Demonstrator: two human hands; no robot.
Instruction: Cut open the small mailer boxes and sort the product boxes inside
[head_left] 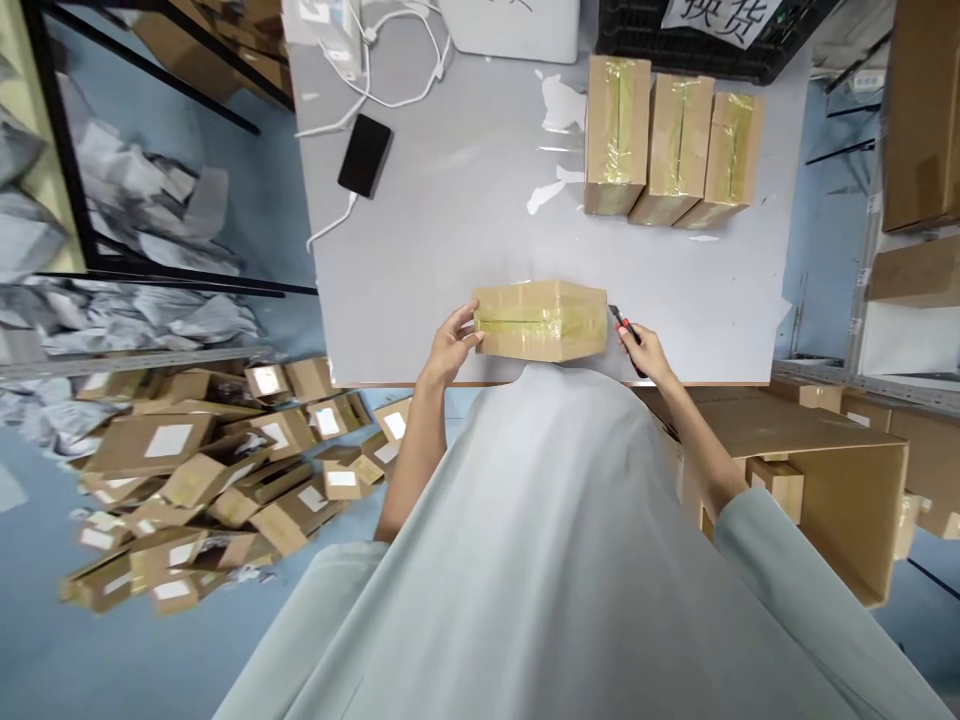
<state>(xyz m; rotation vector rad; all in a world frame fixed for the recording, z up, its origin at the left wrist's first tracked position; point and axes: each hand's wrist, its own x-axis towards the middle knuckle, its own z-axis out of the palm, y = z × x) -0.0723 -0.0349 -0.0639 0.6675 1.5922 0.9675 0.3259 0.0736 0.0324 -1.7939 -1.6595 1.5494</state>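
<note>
A taped cardboard box lies near the front edge of the table, right before my body. My left hand grips its left end, with the thumb on the near side and fingers at the far corner. In my right hand is a box cutter, black with red parts. Its tip points up and left, close to the box's right end; whether it touches the cardboard I cannot tell. Clear yellowish tape runs along the box's top seam and around its right part.
Three taped boxes stand at the back right before a black crate. A phone on a white cable lies back left, near a laptop. Many cartons cover the left floor; a large open carton stands right.
</note>
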